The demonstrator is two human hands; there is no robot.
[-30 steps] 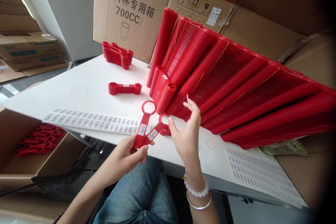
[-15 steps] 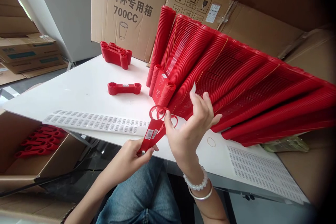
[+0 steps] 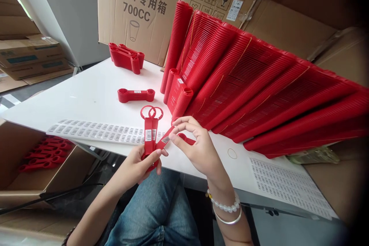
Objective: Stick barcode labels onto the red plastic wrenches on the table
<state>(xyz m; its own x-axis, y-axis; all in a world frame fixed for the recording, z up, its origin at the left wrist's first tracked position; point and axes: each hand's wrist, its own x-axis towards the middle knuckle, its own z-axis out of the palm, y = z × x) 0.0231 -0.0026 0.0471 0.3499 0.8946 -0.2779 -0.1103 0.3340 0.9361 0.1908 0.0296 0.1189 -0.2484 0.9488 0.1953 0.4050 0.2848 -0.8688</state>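
A: What is each hand on?

B: The left hand (image 3: 138, 166) grips a small fan of red strips (image 3: 148, 125) at the near edge of the table (image 3: 86, 96), its thumb lying across their lower part. Two of the strips overlap at the top.

A: And the right hand (image 3: 199, 148)?

B: Narrow, thumb and fingertips drawn close around the upper end of the rightmost strip (image 3: 160, 144), by its label (image 3: 165, 139). I can't tell whether they pinch the strip or only touch it.

A: What could go wrong there?

B: The label, I'd say. If it isn't pressed flat, a fingertip might catch its edge and drag it crooked.

A: And the grip?

B: One thumb seems to be steadying several strips. Should it ease, the fan could splay and a strip might slip past the table's near edge onto the lap (image 3: 155, 207).

A: Anything close by?

B: Label sheets (image 3: 98, 130) lie along the table's near edge on the left, partly behind the strips; a low swing could ruck them. A red piece (image 3: 187, 138) shows on the table beneath the right hand, mostly hidden; the wrist might nudge it.

A: And the tall red stacks (image 3: 213, 54)?

B: They slant across the table's back right. A careless knock from the right hand could make one slide.
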